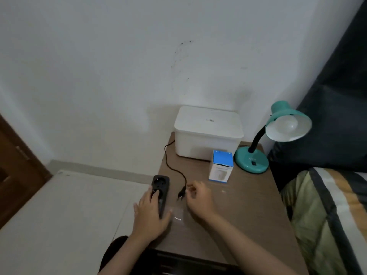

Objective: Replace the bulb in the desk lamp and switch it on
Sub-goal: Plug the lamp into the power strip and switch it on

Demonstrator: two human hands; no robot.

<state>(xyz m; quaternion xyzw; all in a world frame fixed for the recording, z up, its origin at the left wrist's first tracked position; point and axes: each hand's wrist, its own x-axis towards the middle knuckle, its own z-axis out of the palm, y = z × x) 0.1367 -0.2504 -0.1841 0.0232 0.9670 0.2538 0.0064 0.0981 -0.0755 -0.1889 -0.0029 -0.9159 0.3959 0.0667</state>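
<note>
On the brown wooden tabletop (248,205) the person's two hands worked near its left front edge. The left hand (149,213) lay flat and spread over the near end of a black power strip (161,192), fingers extended across it and pressing it down rather than curling round it; the strip's far socket showed uncovered beyond the fingertips. Just to the right, the right hand (198,199) was curled with thumb and fingertips pinched on the black plug (181,193), whose prongs pointed down and left toward the strip but remained apart from it. The plug's black cord (170,163) looped back across the tabletop and passed behind a white lidded plastic box (208,133) that stood against the wall at the back.

The teal desk lamp (274,139) stood at the back right corner, its round base (251,160) resting on the tabletop just beside the box, a black gooseneck rising to the shade (288,122). A white bulb (286,123) sat inside the shade, unlit. In front of the white box, just left of the lamp base, a blue-and-white bulb carton (221,165) stood upright. A clear plastic film (178,217) lay flat on the tabletop between the two wrists. To the right, a bed with a striped cover (327,215) adjoined the tabletop.
</note>
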